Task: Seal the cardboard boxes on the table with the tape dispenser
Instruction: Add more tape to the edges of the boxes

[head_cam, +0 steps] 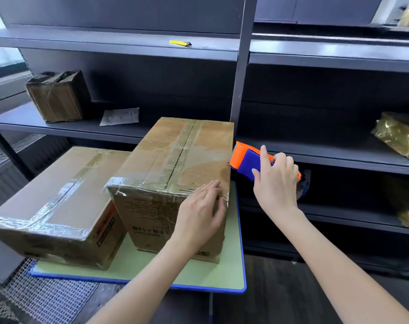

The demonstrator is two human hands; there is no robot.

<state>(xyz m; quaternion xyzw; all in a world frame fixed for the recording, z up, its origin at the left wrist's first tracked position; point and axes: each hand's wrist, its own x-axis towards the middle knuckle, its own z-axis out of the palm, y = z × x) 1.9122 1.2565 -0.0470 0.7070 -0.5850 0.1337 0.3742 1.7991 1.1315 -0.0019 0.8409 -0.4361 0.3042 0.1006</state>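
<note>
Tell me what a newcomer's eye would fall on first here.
The orange-and-blue tape dispenser, gripped by the right hand, stands out against the dark shelving, right of the taller box. The left hand rests on that box's near top corner; a lower taped box sits left of it.

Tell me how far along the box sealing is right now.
Done, by the look of it: the low box and the tall box both carry tape over their top seams and near edges. In hand: the right hand grips the tape dispenser at the tall box's right edge, while the left hand presses its near corner. Left: that side strip; hidden faces cannot be judged.
</note>
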